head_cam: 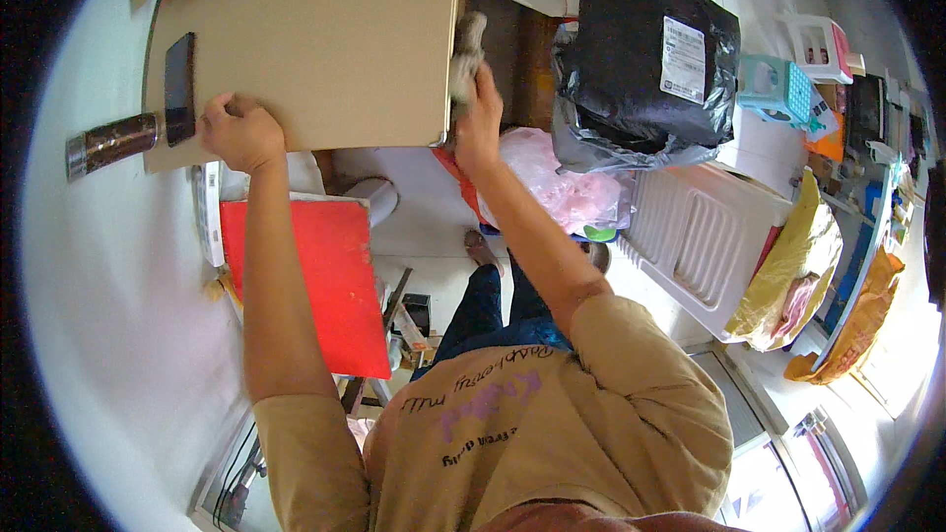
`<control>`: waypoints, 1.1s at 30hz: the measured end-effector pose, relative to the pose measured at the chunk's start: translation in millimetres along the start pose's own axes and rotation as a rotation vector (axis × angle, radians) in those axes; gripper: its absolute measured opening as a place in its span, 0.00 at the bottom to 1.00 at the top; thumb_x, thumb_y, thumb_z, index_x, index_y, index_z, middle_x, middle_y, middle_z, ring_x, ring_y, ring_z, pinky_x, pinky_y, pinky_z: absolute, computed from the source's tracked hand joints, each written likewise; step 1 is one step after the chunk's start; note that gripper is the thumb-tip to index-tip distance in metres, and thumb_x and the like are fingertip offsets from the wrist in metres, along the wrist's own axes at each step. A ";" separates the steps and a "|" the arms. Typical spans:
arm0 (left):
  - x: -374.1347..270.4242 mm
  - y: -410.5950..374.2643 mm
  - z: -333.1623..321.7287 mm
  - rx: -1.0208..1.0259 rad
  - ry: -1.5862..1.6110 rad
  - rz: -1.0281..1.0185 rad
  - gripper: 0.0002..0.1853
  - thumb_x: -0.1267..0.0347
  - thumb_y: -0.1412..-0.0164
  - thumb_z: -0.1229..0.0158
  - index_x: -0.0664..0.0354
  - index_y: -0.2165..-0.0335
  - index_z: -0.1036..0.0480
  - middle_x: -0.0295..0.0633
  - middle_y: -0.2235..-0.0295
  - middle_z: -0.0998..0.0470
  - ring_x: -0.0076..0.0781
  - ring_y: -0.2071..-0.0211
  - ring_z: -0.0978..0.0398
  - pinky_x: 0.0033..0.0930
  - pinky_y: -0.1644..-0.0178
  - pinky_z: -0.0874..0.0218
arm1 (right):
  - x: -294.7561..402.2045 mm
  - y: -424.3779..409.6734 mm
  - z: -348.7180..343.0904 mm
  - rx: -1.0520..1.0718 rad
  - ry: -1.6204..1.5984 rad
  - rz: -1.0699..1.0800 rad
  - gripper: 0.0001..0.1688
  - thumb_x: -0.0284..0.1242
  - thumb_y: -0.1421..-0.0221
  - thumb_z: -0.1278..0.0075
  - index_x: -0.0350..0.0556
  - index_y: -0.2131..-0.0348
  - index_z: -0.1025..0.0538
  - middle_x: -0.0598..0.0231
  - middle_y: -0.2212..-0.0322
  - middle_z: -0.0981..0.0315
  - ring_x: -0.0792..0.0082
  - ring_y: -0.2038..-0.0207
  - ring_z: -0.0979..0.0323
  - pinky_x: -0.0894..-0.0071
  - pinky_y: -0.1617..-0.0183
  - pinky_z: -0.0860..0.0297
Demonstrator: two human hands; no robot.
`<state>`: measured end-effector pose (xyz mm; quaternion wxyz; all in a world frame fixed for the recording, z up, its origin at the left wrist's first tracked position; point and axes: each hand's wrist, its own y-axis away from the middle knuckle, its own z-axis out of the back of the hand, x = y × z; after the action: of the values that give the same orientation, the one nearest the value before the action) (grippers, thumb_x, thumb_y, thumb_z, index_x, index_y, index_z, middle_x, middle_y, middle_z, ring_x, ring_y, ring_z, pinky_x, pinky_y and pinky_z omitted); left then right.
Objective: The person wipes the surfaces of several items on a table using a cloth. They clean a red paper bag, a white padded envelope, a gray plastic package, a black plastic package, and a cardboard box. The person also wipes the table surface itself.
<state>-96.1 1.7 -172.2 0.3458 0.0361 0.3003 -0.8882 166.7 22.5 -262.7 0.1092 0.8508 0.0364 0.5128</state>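
Observation:
A large cardboard box (pixel 318 37) stands before me, its flat brown top filling the upper left of the view. My left hand (pixel 242 131) rests on the top near its front edge, fingers curled; whether anything is inside them is hidden. Just left of it lies a dark flat rectangular object (pixel 179 89), perhaps a phone. A brown cylindrical container (pixel 111 144) is at the box's left edge. At the box's right side, my right hand (pixel 480 122) grips a greyish, crumpled cloth (pixel 468 52), which is against the cardboard edge.
A black plastic parcel (pixel 628 74) with a printed label is at the right, above pink plastic bags (pixel 543 177). A red board (pixel 325 273) lies below my left forearm. Farther right are a white ribbed plastic container (pixel 702 236), a turquoise basket (pixel 772 89) and a yellow bag (pixel 791 273).

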 end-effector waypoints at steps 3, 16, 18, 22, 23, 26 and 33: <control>-3.6 -3.4 0.9 0.004 -0.035 -0.002 0.11 0.70 0.50 0.45 0.55 0.64 0.27 0.48 0.56 0.30 0.51 0.54 0.35 0.49 0.57 0.36 | 1.0 -77.4 -11.2 0.005 0.071 0.033 0.16 0.24 0.39 0.58 0.38 0.51 0.30 0.63 0.59 0.28 0.72 0.57 0.34 0.75 0.49 0.38; -20.5 -0.3 7.6 -0.036 0.006 0.057 0.07 0.73 0.50 0.43 0.58 0.68 0.27 0.48 0.64 0.26 0.50 0.60 0.31 0.47 0.57 0.40 | 94.9 14.6 -0.1 0.085 -0.190 -0.092 0.16 0.24 0.37 0.58 0.44 0.50 0.31 0.69 0.55 0.30 0.76 0.54 0.34 0.77 0.51 0.35; -17.5 0.0 8.3 -0.066 0.006 0.032 0.07 0.73 0.50 0.43 0.58 0.69 0.27 0.47 0.65 0.26 0.49 0.61 0.31 0.47 0.57 0.40 | 97.1 -3.5 -15.0 0.188 0.436 0.373 0.16 0.24 0.42 0.55 0.45 0.54 0.28 0.66 0.53 0.31 0.67 0.50 0.34 0.63 0.46 0.37; -22.2 -2.6 8.3 -0.049 0.047 0.055 0.07 0.71 0.49 0.45 0.57 0.68 0.28 0.47 0.64 0.26 0.51 0.59 0.32 0.48 0.56 0.40 | 107.4 -61.4 -54.1 0.418 1.305 1.049 0.20 0.30 0.51 0.51 0.48 0.56 0.26 0.62 0.52 0.31 0.58 0.45 0.38 0.48 0.40 0.45; -19.4 -3.2 5.3 -0.067 0.049 0.033 0.07 0.71 0.49 0.45 0.57 0.68 0.28 0.47 0.64 0.26 0.52 0.59 0.32 0.48 0.55 0.40 | 107.3 -86.2 -66.1 0.377 1.486 1.133 0.21 0.33 0.48 0.54 0.49 0.54 0.26 0.63 0.51 0.31 0.59 0.46 0.36 0.52 0.42 0.43; -28.3 0.0 8.9 -0.042 0.065 0.105 0.08 0.70 0.49 0.45 0.57 0.67 0.28 0.48 0.62 0.27 0.54 0.57 0.34 0.50 0.53 0.40 | 106.7 -156.4 -101.4 0.186 1.587 1.166 0.19 0.33 0.44 0.55 0.51 0.53 0.29 0.63 0.55 0.30 0.59 0.50 0.34 0.52 0.45 0.40; -26.4 3.2 15.8 -0.083 0.098 0.108 0.10 0.75 0.53 0.45 0.56 0.67 0.31 0.46 0.61 0.30 0.52 0.58 0.35 0.47 0.55 0.40 | 83.3 -35.3 -109.4 0.786 1.428 1.162 0.23 0.32 0.47 0.54 0.50 0.51 0.29 0.63 0.52 0.30 0.61 0.48 0.34 0.52 0.47 0.39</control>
<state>-71.8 6.7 -153.7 0.3793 0.0812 0.3511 -0.8522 111.4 87.6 -149.3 -0.4948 0.2051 -0.1613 0.8289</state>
